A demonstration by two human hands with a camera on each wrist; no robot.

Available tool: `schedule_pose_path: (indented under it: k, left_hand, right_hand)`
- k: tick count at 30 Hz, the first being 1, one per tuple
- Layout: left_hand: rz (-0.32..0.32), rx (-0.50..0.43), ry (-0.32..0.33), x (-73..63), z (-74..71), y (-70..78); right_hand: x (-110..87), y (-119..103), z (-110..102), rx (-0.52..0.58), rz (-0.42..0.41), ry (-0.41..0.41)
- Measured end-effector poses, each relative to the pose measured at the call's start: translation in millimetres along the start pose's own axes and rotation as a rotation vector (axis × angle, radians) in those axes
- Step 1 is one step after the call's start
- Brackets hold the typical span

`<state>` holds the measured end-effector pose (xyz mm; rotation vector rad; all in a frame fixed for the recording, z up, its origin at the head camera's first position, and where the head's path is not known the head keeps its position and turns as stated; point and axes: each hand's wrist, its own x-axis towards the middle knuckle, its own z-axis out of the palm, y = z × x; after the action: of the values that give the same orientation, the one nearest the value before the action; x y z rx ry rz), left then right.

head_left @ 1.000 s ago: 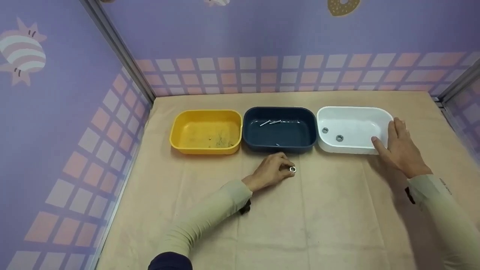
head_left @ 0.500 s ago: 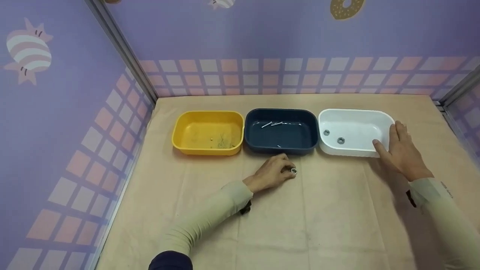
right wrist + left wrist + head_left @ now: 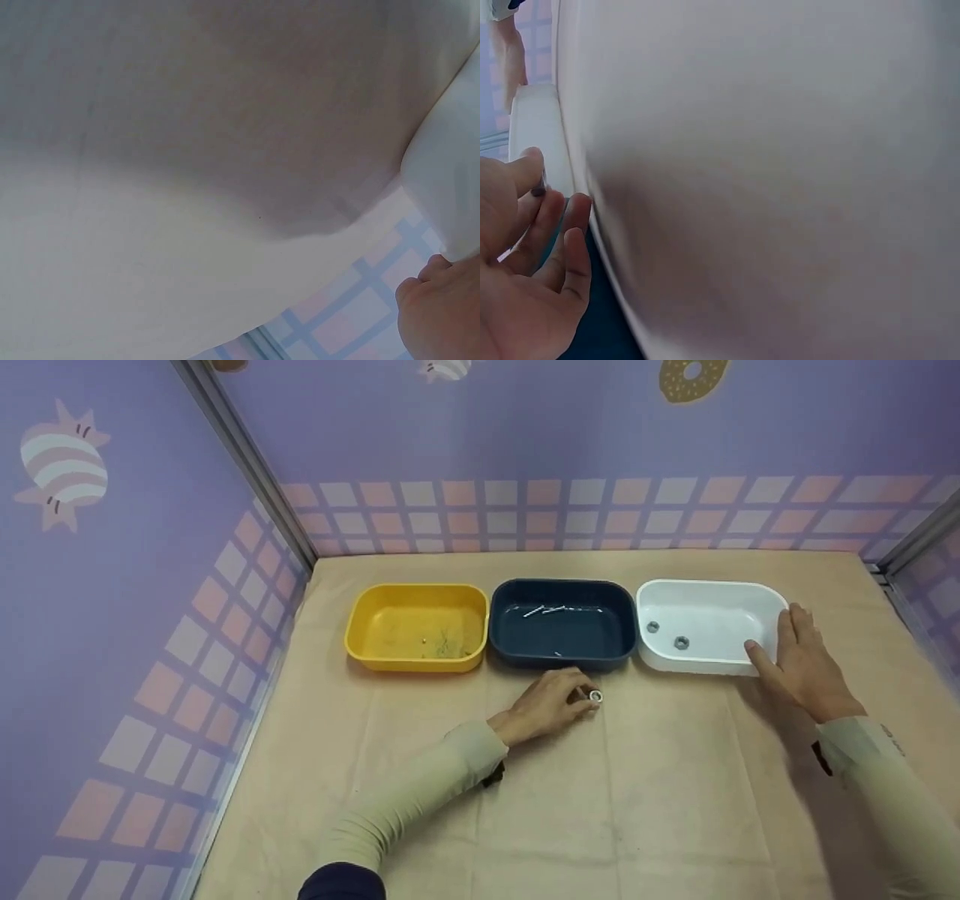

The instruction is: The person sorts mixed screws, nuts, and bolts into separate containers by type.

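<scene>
A small metal nut (image 3: 595, 697) is pinched between the thumb and fingertips of my left hand (image 3: 547, 703), just in front of the dark blue bin (image 3: 561, 664). In the left wrist view, the nut (image 3: 538, 191) shows only as a dark bit, mostly covered by the fingers. My right hand (image 3: 810, 671) lies against the right end of the white bin (image 3: 709, 666), its fingers straight along the outside and the thumb at the front rim. Two nuts, one nut (image 3: 681, 643) larger in view, lie at the white bin's left side.
A yellow bin (image 3: 416, 664) stands left of the blue one, holding thin small pieces (image 3: 450, 645). Several slim screws or nails (image 3: 553, 609) lie in the blue bin. The three bins form a row on a beige cloth (image 3: 555, 825), with patterned walls (image 3: 480, 427) behind and left.
My left hand has shifted slightly right with the nut. The right hand stays at the white bin, and the whole head view has dipped a little.
</scene>
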<state>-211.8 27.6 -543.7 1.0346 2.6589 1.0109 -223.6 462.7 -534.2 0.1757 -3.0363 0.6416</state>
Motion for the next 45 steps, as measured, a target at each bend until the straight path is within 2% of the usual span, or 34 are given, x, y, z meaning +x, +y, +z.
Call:
schedule_pose_path:
  k: [6,11,22,28,37,45]
  left_hand:
    - [0.006,-0.063,0.020,3.9,-2.4,5.6]
    - [0.010,-0.080,0.033,9.3,-4.4,12.0]
    - [0.071,-0.078,0.054,29.2,-11.5,29.9]
    - [0.107,-0.111,0.066,39.9,-14.4,38.4]
    - [0.140,-0.152,0.070,60.5,-9.4,52.5]
    - [0.153,-0.104,0.083,80.1,0.7,67.5]
  right_hand:
    - [-0.8,1.2,0.3,0.006,0.000,-0.003]
    - [-0.3,1.6,1.5,-0.001,-0.009,0.013]
    - [1.6,0.6,0.4,-0.007,-0.007,0.008]
    - [0.5,1.0,0.8,-0.013,-0.009,0.011]
    - [1.0,0.8,0.0,0.006,-0.013,-0.002]
    - [0.3,-0.3,0.0,0.010,-0.002,-0.004]
